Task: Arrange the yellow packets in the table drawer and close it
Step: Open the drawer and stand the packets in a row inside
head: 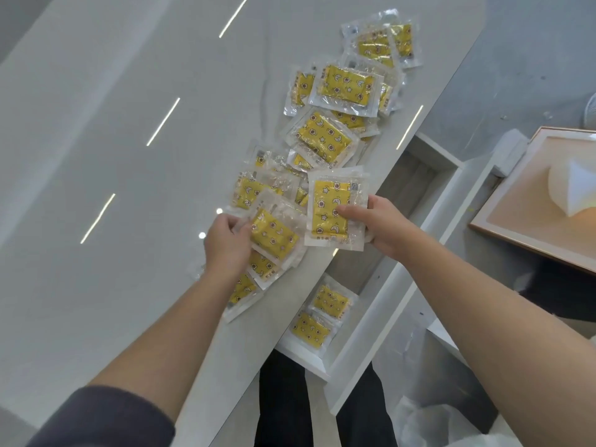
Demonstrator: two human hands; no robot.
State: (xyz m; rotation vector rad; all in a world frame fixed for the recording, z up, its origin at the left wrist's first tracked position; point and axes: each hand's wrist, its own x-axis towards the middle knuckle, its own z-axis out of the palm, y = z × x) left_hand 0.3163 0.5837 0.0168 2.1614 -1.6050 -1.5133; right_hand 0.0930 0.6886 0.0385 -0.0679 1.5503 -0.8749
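Right grip holds one yellow packet, thumb on its face, at the worktop edge beside the open drawer; left grip pinches another packet on the loose pile along the worktop; two packets lie in the drawer's near end.

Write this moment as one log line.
left hand: pinches pile packet | right hand: grips separate packet | drawer: open, packets inside | pile: on table
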